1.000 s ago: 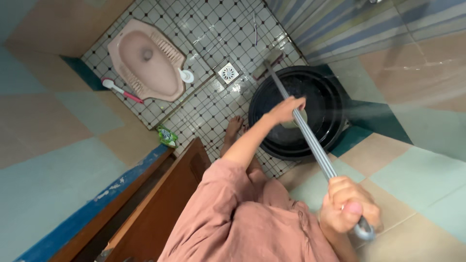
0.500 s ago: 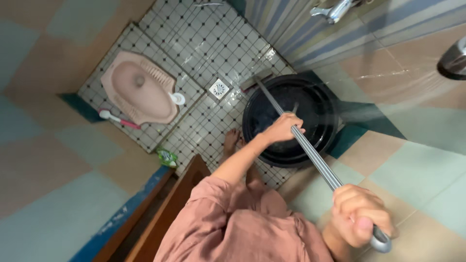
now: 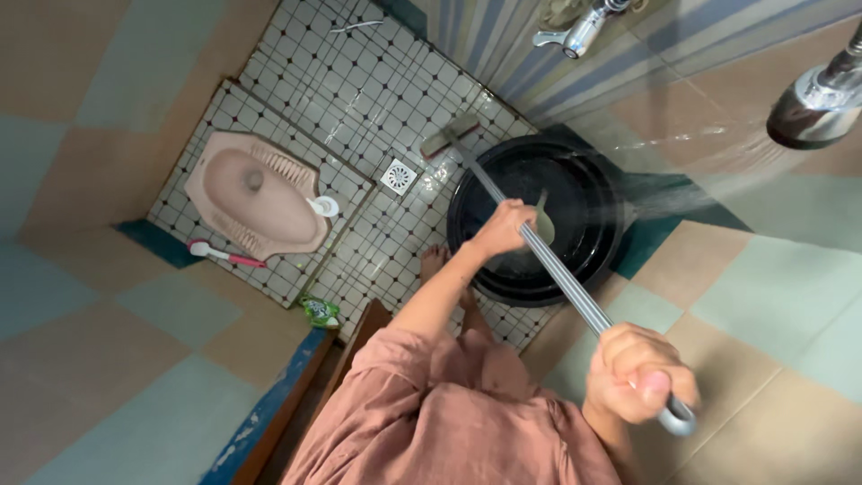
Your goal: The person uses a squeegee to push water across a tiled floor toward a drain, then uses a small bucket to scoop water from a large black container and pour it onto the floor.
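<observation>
The person stands at the edge of the tiled floor (image 3: pixel 359 99), both hands on a long grey metal handle (image 3: pixel 557 274) that slants down across a big black tub (image 3: pixel 597 216) set against the striped wall. The right hand (image 3: pixel 639 373) is clenched tight around the top end of the handle, near the camera, thumb pressed over it. The left hand (image 3: pixel 503 229) grips the handle lower down, fingers wrapped round it, right above the tub's near rim. The brush head (image 3: pixel 452 136) at the far end rests on the floor tiles just beyond the tub, near the square floor drain (image 3: pixel 398 176). A pink squat toilet (image 3: pixel 256 193) sits to the left, with a small pink-handled brush (image 3: pixel 224 254) lying just beside it. A bare foot (image 3: pixel 434 262) shows by the tub. A tap (image 3: pixel 579 31) juts from the wall above.
</observation>
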